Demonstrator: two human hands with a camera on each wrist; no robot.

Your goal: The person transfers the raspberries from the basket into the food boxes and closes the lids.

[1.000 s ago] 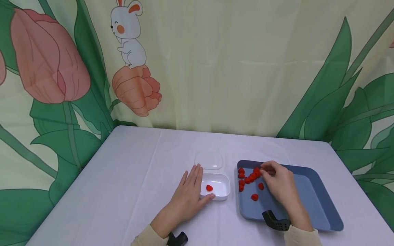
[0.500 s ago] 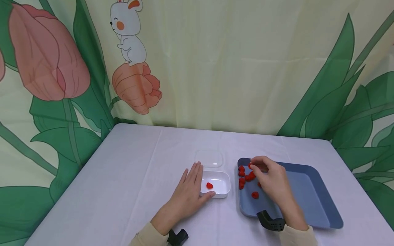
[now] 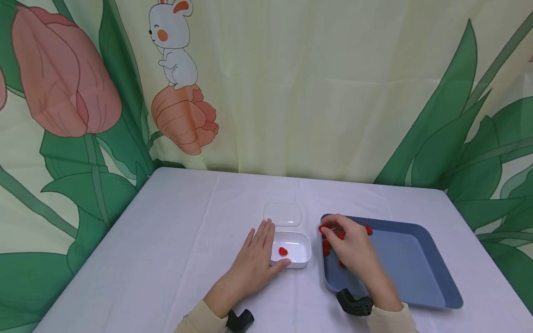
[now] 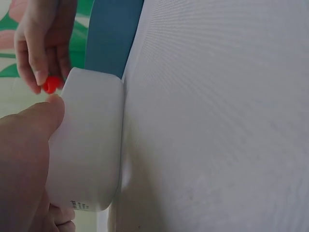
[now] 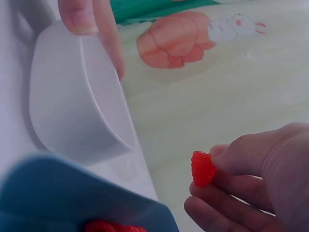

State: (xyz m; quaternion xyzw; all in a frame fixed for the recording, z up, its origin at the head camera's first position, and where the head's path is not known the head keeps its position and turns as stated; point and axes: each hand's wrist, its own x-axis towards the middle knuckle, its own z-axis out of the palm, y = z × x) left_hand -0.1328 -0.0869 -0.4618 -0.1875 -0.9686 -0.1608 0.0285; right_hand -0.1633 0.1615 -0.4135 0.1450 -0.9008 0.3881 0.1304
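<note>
R hand (image 3: 351, 247) pinches red bumpy berry pc (image 5: 203, 169) above far-L corner of blue rect. tray (image 3: 410, 270); more red berries (image 3: 326, 248) nr its L edge. L hand (image 3: 255, 268), fingers straight, thumb at near rim of white rounded-rect. box (image 3: 300, 249) w/ 1 small red berry (image 3: 283, 251) inside.

The light is soft and even — though in the right-wrist view the blue tray (image 5: 63, 188) seems slightly blurred.
</note>
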